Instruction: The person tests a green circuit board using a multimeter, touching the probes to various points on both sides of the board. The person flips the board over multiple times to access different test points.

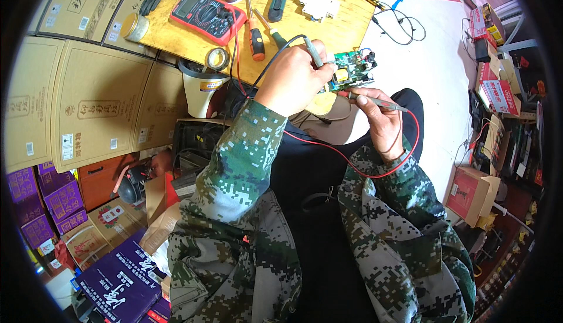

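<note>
Your left hand (293, 75) clamps its fingers on the black-lead probe (313, 51), your right hand (382, 122) on the red-lead probe (384, 103), both at the circuit board (352, 68), one o'clock; positioning looks nearly done, but tip contact and any reading can't be confirmed

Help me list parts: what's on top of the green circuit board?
The green circuit board carries a yellow block and dark parts. Anything behind the left hand is hidden.
</note>
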`<state>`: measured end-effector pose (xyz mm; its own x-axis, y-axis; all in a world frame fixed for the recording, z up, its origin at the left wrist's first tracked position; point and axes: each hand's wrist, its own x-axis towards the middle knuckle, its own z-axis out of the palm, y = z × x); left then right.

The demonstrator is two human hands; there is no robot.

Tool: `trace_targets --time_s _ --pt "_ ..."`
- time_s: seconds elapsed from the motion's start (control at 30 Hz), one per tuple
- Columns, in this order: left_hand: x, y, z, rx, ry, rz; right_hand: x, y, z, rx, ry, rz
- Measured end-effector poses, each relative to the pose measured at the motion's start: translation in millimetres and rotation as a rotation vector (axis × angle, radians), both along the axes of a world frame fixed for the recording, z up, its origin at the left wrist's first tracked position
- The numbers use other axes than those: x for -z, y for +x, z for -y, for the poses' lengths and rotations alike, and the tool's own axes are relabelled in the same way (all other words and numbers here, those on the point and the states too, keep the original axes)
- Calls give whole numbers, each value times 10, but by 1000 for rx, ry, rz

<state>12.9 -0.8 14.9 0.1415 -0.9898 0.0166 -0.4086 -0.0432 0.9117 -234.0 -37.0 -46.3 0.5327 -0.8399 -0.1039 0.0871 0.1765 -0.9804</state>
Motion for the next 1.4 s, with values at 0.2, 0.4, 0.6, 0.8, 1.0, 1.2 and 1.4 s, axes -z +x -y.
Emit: trace_targets --time_s 0.2,0.4,0.6,0.8,1.0,1.2,1.4 --pt "16 23 35 44 6 -9 -1 1 -21 24 -40 -11" --pt "73 56 83 73 -73 12 -30 12 -22 19 -25 -12" --pt "23 67 69 63 -9 34 -15 -8 -15 16 -34 -2" --pt "5 53 64 41 41 1 54 1 -10 29 15 35" --pt "-22 55 38 48 69 -41 -17 12 -26 40 33 12" --pt "-14 52 43 57 75 -76 -95 3 -23 26 44 -36" --pt "-7 73 7 47 94 -116 -120 1 -10 -31 4 61"
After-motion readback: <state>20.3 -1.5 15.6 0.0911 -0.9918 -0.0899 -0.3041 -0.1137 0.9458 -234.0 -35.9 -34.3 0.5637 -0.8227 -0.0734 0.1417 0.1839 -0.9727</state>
